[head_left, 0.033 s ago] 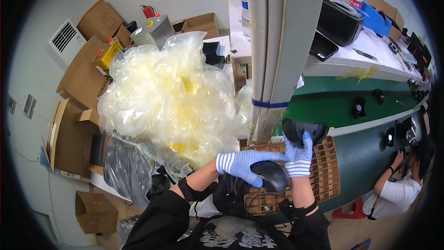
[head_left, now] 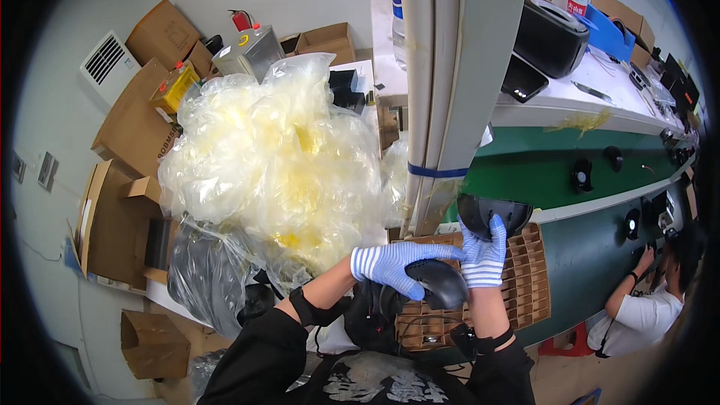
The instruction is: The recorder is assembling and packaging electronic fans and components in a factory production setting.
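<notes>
Two gloved hands work over a cardboard divider tray point(head_left: 525, 292): the left hand point(head_left: 397, 266) grasps a black rounded part point(head_left: 439, 283) while the right hand point(head_left: 484, 255) grips another black part point(head_left: 491, 214), likely needing careful seating next.

Bright, even light; sharp centre, strongly bent, dark-vignetted edges.

A bulging heap of clear yellowish plastic bags point(head_left: 277, 165) crowded the left side, and a grey upright post point(head_left: 450, 67) stood just ahead. Between them lay only a narrow gap. The brown cardboard divider grid point(head_left: 525, 285) blocked the right, touching the green conveyor belt point(head_left: 547, 172).
</notes>
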`<control>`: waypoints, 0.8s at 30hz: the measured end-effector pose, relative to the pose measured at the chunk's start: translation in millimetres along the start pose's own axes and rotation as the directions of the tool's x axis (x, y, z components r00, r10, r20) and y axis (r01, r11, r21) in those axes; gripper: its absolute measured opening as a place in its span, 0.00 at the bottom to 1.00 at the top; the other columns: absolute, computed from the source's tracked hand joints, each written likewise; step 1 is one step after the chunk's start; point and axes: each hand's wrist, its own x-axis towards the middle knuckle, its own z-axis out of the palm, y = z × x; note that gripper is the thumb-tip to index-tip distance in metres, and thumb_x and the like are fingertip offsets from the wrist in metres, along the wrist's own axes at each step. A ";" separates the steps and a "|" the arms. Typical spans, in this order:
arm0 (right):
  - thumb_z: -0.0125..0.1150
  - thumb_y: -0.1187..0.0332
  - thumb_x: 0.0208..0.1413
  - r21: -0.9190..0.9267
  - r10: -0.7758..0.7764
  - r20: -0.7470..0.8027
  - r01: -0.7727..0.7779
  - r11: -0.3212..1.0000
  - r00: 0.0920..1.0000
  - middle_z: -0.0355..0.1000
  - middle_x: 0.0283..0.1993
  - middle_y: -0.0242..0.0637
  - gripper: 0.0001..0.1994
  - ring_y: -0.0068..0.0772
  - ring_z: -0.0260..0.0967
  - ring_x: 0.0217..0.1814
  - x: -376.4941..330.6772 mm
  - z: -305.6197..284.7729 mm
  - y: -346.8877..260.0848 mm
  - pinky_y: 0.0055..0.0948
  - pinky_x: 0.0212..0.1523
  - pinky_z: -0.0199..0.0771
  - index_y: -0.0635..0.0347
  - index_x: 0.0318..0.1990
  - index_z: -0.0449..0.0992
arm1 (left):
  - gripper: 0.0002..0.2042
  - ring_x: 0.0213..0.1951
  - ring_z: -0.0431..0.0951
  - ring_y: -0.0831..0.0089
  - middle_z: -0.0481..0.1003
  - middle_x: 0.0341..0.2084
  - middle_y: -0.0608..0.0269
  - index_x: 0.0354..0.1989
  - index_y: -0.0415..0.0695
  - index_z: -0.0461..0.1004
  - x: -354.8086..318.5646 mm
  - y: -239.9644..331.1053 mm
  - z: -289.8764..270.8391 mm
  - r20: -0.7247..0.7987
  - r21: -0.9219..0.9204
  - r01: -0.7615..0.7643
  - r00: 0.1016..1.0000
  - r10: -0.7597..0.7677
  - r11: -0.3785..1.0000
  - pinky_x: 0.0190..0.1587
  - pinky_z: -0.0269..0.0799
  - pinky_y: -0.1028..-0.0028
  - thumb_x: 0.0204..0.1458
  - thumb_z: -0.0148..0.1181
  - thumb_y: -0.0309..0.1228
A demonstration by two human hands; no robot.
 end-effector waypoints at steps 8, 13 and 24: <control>0.64 0.70 0.47 -0.034 -0.026 0.037 0.027 0.999 0.999 0.58 0.59 0.49 0.35 0.45 0.57 0.60 -2.9 10.2 3.1 0.44 0.64 0.57 0.66 0.61 0.52 | 0.52 0.67 0.44 0.68 0.43 0.66 0.51 0.66 0.36 0.37 2.7 -25.0 -24.7 -0.201 -0.143 -0.138 0.974 0.108 0.980 0.65 0.42 0.70 0.41 0.67 0.46; 0.64 0.65 0.47 0.010 0.124 0.016 -0.124 0.992 0.992 0.60 0.59 0.47 0.34 0.46 0.59 0.60 -11.6 24.5 -11.7 0.45 0.62 0.60 0.62 0.61 0.55 | 0.47 0.66 0.47 0.69 0.48 0.65 0.53 0.67 0.39 0.40 5.5 -27.5 -25.6 -0.291 0.013 -0.031 0.956 0.033 0.999 0.65 0.43 0.72 0.43 0.67 0.38; 0.60 0.60 0.50 -0.049 -0.356 -0.378 0.365 0.930 0.855 0.62 0.57 0.41 0.27 0.46 0.58 0.59 128.0 -31.1 -140.2 0.56 0.60 0.59 0.59 0.56 0.61 | 0.47 0.63 0.55 0.61 0.57 0.61 0.50 0.64 0.36 0.48 7.7 -14.2 -20.3 -0.375 -0.156 -0.079 0.927 0.015 0.985 0.65 0.44 0.66 0.41 0.64 0.51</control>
